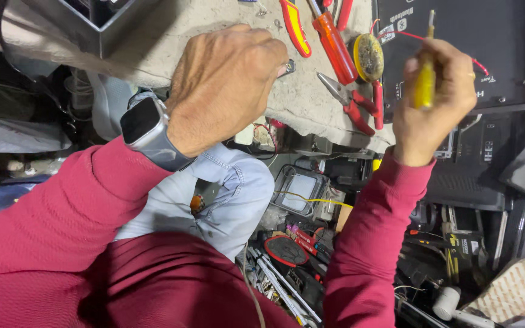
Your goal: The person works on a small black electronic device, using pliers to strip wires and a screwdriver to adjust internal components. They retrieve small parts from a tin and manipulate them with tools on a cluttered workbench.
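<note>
I keep my right hand [435, 100] fisted round the yellow-handled tool [424, 82], upright above the black panel [457, 54] – tip ready – while my left hand [223, 85], curled shut, pins a small metal part [287, 67] on the workbench [226, 18].

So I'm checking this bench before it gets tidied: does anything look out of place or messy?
Yes. Under the bench edge, loose tools and wires lie heaped on the floor. On the worn cloth, red pliers lie open. The right hand holds a yellow-handled tool; the left hand is fisted on the cloth.
</note>
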